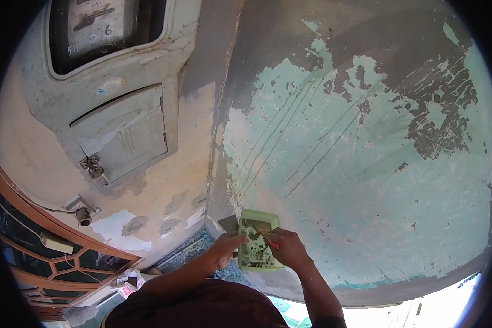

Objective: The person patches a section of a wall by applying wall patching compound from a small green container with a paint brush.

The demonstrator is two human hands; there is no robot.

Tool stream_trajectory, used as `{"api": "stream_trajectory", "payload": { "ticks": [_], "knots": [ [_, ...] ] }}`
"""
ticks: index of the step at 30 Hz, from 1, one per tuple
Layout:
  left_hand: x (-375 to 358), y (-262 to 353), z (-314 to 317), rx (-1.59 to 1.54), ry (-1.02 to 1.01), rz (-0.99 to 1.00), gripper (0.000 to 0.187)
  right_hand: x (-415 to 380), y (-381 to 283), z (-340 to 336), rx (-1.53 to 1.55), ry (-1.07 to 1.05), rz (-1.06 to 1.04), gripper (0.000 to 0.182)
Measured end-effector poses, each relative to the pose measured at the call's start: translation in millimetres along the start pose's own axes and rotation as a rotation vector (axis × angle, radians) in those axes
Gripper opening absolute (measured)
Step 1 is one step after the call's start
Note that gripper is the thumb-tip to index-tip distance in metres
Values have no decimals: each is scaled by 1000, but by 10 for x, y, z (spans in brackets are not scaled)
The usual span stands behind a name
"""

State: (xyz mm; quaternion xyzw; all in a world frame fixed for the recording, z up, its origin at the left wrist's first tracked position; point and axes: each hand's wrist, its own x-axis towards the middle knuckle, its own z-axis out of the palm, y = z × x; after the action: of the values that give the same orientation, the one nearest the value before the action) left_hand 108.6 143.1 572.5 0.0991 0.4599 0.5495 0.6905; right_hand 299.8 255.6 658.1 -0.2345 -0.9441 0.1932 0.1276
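Observation:
A light green plastic tray (281,261) is in front of my body, its inside spotted with dark and brownish bits. My left hand (223,250) grips its left side, the thumb lying over the rim. A flat grey blade (229,223) sticks out just beyond that hand, beside the tray. On the other side, my right hand (291,249) is closed round a tool with a red handle (275,246). The fingers are over the tray; the tool's working end is inside it, against a brownish patch (262,225), and its exact kind I cannot tell.
A wall (339,180) with peeling turquoise paint and grey patches rises ahead. An electric meter box (120,126) with a padlock (97,169) hangs at left. Below it, a pipe stub (83,216) juts out near a wood-framed glass door (65,265). A white bag (130,280) lies low at left.

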Motion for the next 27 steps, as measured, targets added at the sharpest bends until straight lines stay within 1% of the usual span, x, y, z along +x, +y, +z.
{"api": "stream_trajectory", "payload": {
  "ticks": [4,7,8,10,12,14,16,17,18,19,20,22,25,26,27],
  "knots": [
    [65,68,24,1,34,33,36,101,82,-1,4,16,-16,21],
    [27,351,163,-44,76,110,39,364,130,-145,74,182,-82,18],
    [1,491,201,-61,95,140,41,484,142,-228,46,252,-120,18],
    [-13,837,298,-90,95,265,43,816,120,-488,2,385,-196,16],
    [-34,1227,407,-112,111,378,43,1147,-85,-903,8,528,-249,19],
    [-82,1625,493,-104,113,497,42,1531,-199,-1359,-143,689,-362,19],
    [-154,1898,558,-72,91,625,41,1857,-417,-1916,-231,810,-415,15],
    [-170,1944,575,-84,102,645,41,2038,-441,-2254,-343,876,-520,14],
    [-186,1988,578,-92,112,665,41,2147,-539,-2573,-299,951,-481,11],
    [-195,2029,575,-99,121,686,41,2245,-591,-2932,-347,1105,-429,12],
    [-17,1958,451,-131,91,681,40,2318,-675,-3250,-392,1261,-376,13],
    [-82,1772,398,-174,135,638,40,2257,-1147,-3715,-31,1310,-460,17],
    [-3,1363,203,-217,172,553,42,2178,-1252,-3607,-211,1353,-334,15],
    [20,1225,139,-212,163,519,43,2255,-1077,-3428,-291,1202,-454,14],
    [21,1082,71,-203,156,481,44,2409,-751,-3137,-368,1046,-561,13]
  ]
}}
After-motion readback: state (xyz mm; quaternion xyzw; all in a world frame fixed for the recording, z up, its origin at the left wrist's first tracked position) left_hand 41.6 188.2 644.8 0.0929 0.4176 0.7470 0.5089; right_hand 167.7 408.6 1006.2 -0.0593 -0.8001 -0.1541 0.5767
